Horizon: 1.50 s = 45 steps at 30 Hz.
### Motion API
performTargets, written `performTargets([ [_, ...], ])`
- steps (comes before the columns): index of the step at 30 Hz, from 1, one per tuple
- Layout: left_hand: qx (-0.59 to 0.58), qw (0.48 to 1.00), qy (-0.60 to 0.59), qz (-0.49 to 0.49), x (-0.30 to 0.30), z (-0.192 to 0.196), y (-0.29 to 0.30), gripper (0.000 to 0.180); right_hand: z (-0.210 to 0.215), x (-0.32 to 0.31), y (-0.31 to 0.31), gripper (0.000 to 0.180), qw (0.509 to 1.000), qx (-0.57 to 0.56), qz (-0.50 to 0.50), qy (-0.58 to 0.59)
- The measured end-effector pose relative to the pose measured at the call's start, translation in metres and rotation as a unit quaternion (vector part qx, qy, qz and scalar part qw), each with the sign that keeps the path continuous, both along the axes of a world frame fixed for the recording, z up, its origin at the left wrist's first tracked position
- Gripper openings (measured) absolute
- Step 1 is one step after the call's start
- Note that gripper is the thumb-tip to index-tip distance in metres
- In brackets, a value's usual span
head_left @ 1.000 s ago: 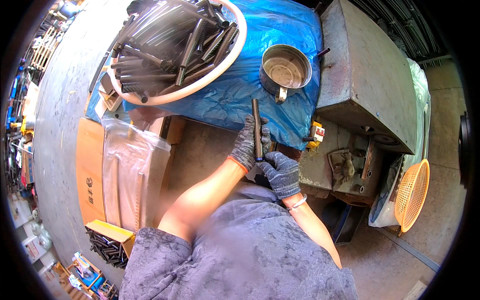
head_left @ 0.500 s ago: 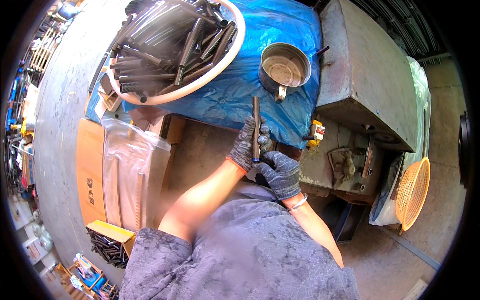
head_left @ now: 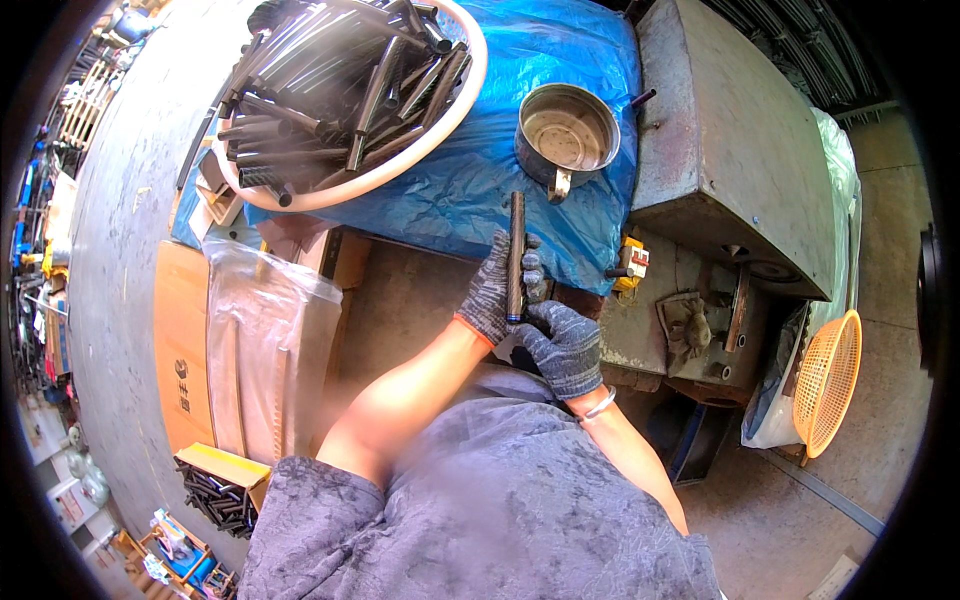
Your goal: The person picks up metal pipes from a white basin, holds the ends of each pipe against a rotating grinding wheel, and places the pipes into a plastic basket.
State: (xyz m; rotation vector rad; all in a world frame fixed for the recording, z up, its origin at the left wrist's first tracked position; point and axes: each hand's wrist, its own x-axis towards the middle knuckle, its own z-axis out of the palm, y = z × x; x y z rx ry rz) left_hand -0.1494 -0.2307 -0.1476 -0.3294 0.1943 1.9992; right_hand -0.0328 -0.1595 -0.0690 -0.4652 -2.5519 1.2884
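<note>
My left hand (head_left: 497, 288), in a grey knit glove with an orange cuff, grips a dark metal tube (head_left: 516, 240) that stands upright over the edge of the blue tarp (head_left: 470, 175). My right hand (head_left: 562, 342), in a dark grey glove, is curled at the tube's lower end and touches it. A bracelet shows on the right wrist. Both forearms are bare and come up from my grey shirt.
A white-rimmed basin (head_left: 345, 90) full of several dark tubes sits on the tarp. A steel pot (head_left: 565, 128) stands beside a grey metal machine block (head_left: 730, 150). A clear plastic bag on cardboard (head_left: 265, 345), a box of short tubes (head_left: 222, 490) and an orange basket (head_left: 828, 385) surround me.
The tube and both hands have stayed nearly in place; the view has shifted only slightly.
</note>
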Motion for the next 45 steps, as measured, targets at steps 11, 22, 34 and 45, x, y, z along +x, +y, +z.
performTargets([
  [11, -0.088, 0.994, 0.057, 0.030, 0.000, 0.004, -0.002, 0.040, 0.006, -0.002, -0.005, 0.020, 0.995, -0.087, -0.043, -0.022],
  [22, -0.244, 0.960, 0.117, 0.069, 0.000, 0.016, 0.001, 0.024, -0.019, 0.007, -0.006, 0.031, 0.976, -0.196, -0.092, -0.036],
  [34, -0.254, 0.955, 0.123, 0.090, 0.001, 0.020, 0.003, 0.024, -0.010, 0.000, -0.010, 0.032, 0.961, -0.240, -0.127, -0.049],
  [45, -0.278, 0.945, 0.128, 0.117, -0.005, 0.028, 0.005, 0.023, -0.002, -0.008, -0.012, 0.024, 0.988, -0.108, -0.109, -0.035],
])
